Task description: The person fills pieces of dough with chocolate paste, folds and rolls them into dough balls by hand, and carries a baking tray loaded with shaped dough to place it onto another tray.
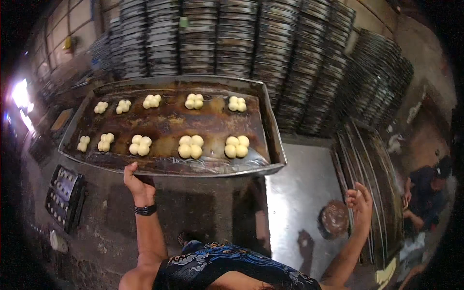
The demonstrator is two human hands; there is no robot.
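Observation:
My left hand (138,186) grips the near edge of a large, dark baking tray (171,170), its thumb up on the rim and the palm beneath. The tray is held up in front of me. Two rows of pale dough-ball clusters (191,147) sit on it, each made of several small balls pressed together. Off to the right, my right hand (359,197) is raised over a shiny metal table (299,193), fingers loosely bent and apart, holding nothing. Beside it on the table is a round brown bowl-like thing (334,219); its contents are hard to make out.
Tall stacks of dark trays (237,43) stand behind the held tray. More long trays (369,179) lie along the table's right side. Another person (430,193) is at the far right. On the floor at left is another tray with small pale pieces (63,195).

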